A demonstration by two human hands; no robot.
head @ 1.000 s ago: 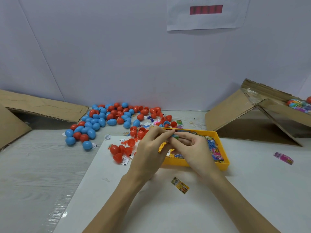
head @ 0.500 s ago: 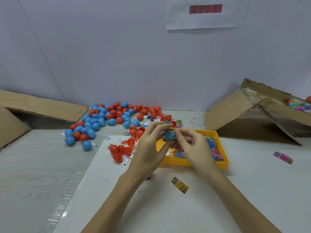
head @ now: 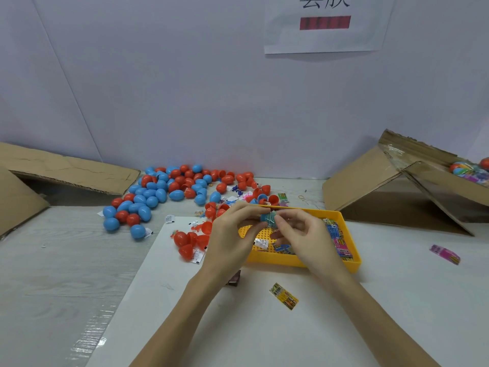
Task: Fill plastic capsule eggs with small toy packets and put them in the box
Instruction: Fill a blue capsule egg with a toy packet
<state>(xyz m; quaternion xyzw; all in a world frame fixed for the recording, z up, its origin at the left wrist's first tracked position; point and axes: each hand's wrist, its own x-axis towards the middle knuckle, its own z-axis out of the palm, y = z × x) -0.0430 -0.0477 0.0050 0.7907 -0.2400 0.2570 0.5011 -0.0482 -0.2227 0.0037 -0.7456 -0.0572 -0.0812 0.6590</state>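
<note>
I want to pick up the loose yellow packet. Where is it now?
In the head view, the yellow packet lies on the white sheet, in front of the yellow tray, between the two forearms.

A single head-worn view is aimed forward and down at the bench (head: 66, 274) from close above, with the wall (head: 185, 88) seen at 12 o'clock.

I'm at a small packing station, more a makeshift workshop than a home. My worktop (head: 66, 274) stands against a plain white wall with a printed paper notice (head: 325, 25) stuck on it. Loose piles of blue and red capsule eggs (head: 164, 192) lie on it, between opened cardboard boxes (head: 397, 189), beside a yellow tray (head: 304, 260) of toy packets (head: 338, 239).
</note>
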